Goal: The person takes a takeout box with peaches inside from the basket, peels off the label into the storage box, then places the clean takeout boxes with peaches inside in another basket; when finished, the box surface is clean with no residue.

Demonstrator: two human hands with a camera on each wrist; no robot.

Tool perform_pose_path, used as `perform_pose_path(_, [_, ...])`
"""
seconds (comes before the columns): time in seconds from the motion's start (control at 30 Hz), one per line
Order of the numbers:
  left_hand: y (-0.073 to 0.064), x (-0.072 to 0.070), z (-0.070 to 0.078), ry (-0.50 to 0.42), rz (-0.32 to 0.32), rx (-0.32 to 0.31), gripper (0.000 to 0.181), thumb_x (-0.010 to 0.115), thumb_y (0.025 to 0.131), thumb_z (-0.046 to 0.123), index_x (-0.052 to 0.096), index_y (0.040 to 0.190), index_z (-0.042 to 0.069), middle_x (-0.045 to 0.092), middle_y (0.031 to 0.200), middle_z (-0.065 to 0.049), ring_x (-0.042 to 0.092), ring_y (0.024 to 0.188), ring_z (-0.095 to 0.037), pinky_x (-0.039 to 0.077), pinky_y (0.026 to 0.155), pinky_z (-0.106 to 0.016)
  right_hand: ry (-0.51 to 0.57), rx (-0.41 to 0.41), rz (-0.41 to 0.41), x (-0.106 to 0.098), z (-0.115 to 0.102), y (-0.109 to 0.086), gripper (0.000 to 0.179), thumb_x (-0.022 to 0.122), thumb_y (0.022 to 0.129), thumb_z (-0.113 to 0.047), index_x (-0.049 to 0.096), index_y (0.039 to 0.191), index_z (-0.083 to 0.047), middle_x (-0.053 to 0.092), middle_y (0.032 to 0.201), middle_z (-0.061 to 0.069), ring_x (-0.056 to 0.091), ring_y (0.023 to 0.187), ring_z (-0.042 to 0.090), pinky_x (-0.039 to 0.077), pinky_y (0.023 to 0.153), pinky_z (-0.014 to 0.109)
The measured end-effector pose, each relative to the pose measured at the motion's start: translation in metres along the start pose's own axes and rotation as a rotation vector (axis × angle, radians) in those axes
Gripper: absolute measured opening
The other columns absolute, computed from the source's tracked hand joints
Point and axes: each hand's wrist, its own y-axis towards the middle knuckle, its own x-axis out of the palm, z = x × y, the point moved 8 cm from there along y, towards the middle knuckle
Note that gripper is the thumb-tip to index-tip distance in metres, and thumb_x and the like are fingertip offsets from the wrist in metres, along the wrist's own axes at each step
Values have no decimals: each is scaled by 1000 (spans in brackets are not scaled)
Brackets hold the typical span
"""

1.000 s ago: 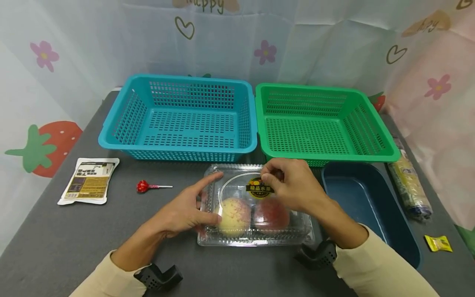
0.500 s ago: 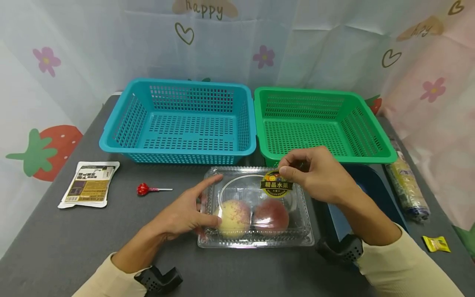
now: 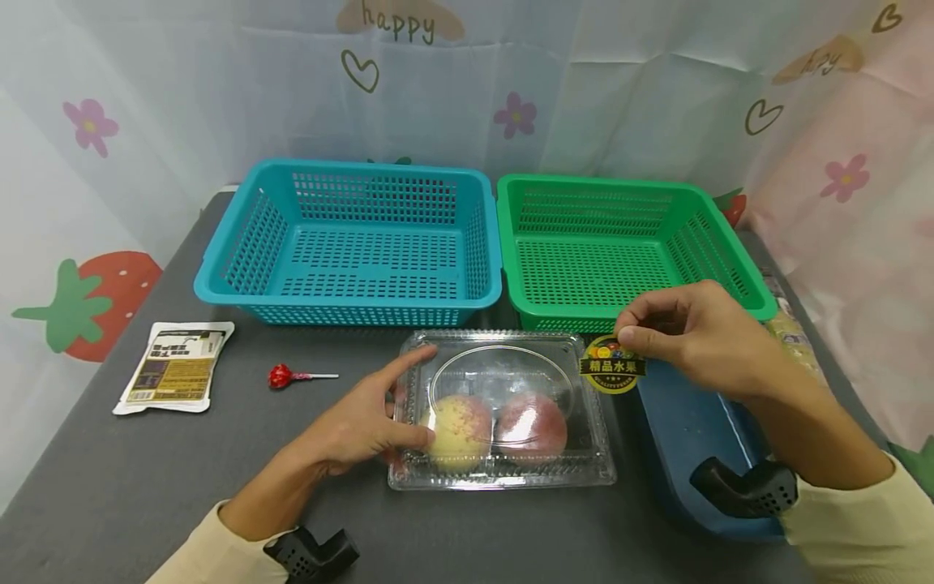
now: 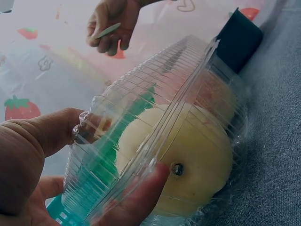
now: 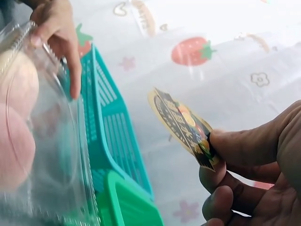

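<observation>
A clear plastic fruit box (image 3: 589,462) lies closed on the table with two peaches inside, a yellowish peach (image 3: 456,430) on the left and a red peach (image 3: 533,426) on the right. My left hand (image 3: 361,426) grips the box's left side, its thumb near the front and its index finger along the top. Just off the box's right edge, my right hand (image 3: 700,345) pinches a round black and gold sticker (image 3: 611,377) between thumb and index finger. In the right wrist view the sticker (image 5: 183,127) is held up in the air, apart from the lid.
A blue basket (image 3: 350,302) and a green basket (image 3: 540,312) stand behind the box. The dark blue tub (image 3: 679,430) sits partly under my right forearm. At left lie a food packet (image 3: 175,367) and a red lollipop (image 3: 280,375). A clear-wrapped package (image 3: 794,334) is partly hidden at right.
My right hand has peeled the sticker off the lid and moved right with it, over the blue tub's edge. The left hand keeps its grip, and the box stays in place.
</observation>
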Motion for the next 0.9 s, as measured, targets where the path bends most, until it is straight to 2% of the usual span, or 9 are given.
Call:
perform_pose_path(0.13, [0,0,-1,-9,-3,3,100,78,72,-8,28,152,24,29,101,-19,59,60,-25,54,47,-50,2,-1,-7,-13,12,-8,7,63,93,-3,69,92,1,65,86,10,63,77,20,53,70,27])
perform_pose_path(0.27, [0,0,-1,-11,-5,8,100,78,72,-8,28,152,24,30,104,-22,60,61,-26,54,47,-50,-17,52,-24,-24,30,-16,8,63,94,-5,68,94,1,66,86,10,62,79,20,51,71,25])
perform_pose_path(0.4, [0,0,-1,-14,-11,13,100,78,72,-8,28,152,24,30,105,-23,61,63,-27,54,47,-50,-15,63,-47,-33,47,-22,7,61,94,-2,67,93,1,65,82,10,60,76,20,51,71,23])
perform_pose_path(0.67, [0,0,-1,-23,-22,14,99,78,73,-7,27,152,24,29,106,-24,61,64,-28,54,47,-49,-18,19,-153,-37,75,-30,10,59,94,3,67,93,-3,65,79,8,59,76,19,50,69,24])
perform_pose_path(0.8, [0,1,-1,-32,-23,12,98,77,74,-7,27,152,25,29,110,-26,62,66,-29,54,47,-49,3,-32,-199,-36,88,-32,13,59,92,6,68,91,-3,66,77,6,61,73,17,51,68,24])
perform_pose_path(0.9, [0,1,-1,-35,-22,12,98,77,74,-7,27,152,25,29,111,-28,63,67,-29,54,47,-49,50,-38,-220,-34,100,-34,13,58,92,8,67,91,-1,65,78,6,60,72,16,52,67,26])
